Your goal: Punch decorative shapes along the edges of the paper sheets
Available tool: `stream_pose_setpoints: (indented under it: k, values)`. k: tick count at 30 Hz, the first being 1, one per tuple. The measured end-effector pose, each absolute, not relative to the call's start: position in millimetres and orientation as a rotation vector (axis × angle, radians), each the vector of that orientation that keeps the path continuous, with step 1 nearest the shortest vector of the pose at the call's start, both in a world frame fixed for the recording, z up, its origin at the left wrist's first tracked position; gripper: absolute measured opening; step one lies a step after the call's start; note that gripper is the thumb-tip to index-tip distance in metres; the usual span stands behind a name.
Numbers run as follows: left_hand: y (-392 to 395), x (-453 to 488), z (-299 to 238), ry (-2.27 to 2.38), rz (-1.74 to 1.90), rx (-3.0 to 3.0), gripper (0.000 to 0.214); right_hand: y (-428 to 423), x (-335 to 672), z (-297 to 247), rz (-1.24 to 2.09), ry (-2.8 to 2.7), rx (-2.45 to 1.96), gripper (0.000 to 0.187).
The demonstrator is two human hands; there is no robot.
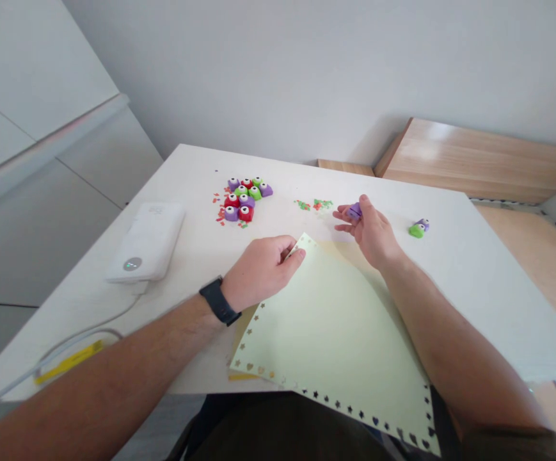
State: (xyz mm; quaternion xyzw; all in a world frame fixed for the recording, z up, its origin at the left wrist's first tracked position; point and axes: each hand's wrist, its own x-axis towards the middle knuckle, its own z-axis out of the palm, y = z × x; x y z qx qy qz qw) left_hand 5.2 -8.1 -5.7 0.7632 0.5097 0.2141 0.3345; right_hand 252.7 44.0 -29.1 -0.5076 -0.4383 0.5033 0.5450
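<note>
Presently, sheet (335, 314): pale green, star and heart holes along its left and near edges; near part overhangs the bench (489, 307).
Left grip (263, 269): closed on the sheet's far-left corner, thumb on top.
Power bank (150, 240): on the bench, at left, cable (139, 289) attached.
Right grip (372, 230): holding a purple punch (354, 211) between thumb and fingers, apart from the sheet.
Punch pair (417, 231): green and purple, right of the right grip.
Scraps (302, 205): green and red, left of the right grip.
Punch cluster (246, 202): red, green and purple, farther left.
</note>
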Motion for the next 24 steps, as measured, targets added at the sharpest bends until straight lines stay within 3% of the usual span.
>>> stream_pose_setpoints:
  k: [7,24]
  values:
    - [-9.0,4.9,-5.9,1.332,0.553,1.996,0.036,41.2,259.1,-26.6,1.253,-1.079,-1.251,0.054]
    - [-9.7,5.5,-5.0,1.323,0.554,2.006,0.035,55.1,348.9,-23.6,0.569,-1.373,-1.706,0.046]
